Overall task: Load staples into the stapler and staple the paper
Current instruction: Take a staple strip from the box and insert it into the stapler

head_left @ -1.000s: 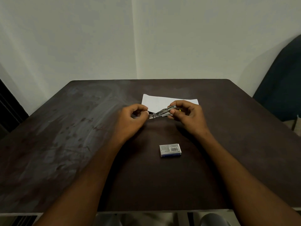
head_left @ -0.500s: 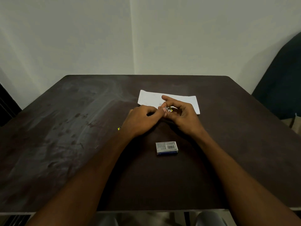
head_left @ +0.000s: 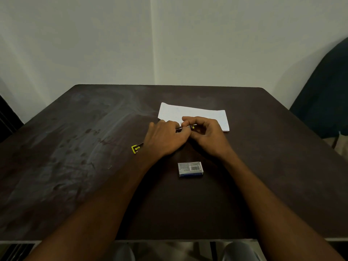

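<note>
A small dark stapler [head_left: 185, 127] with a yellow-green tip is pinched between my two hands, just above the table. My left hand [head_left: 165, 137] covers its left end and my right hand [head_left: 206, 134] grips its right end. A yellow-green tipped piece [head_left: 136, 148] pokes out from under the heel of my left hand; how it joins the stapler is hidden. The white folded paper [head_left: 192, 113] lies flat right behind my hands. A small staple box [head_left: 190, 169] with a barcode rests on the table nearer to me.
The dark brown table [head_left: 75, 147] carries smudges on its left half and a tiny loose metal bit [head_left: 109, 167]. Pale walls meet in a corner behind it. A dark blue shape [head_left: 323, 100] stands at the right edge.
My hands have come together over the stapler, which was held open between them a second ago. The yellow-green tipped piece now shows to the left of my left hand.
</note>
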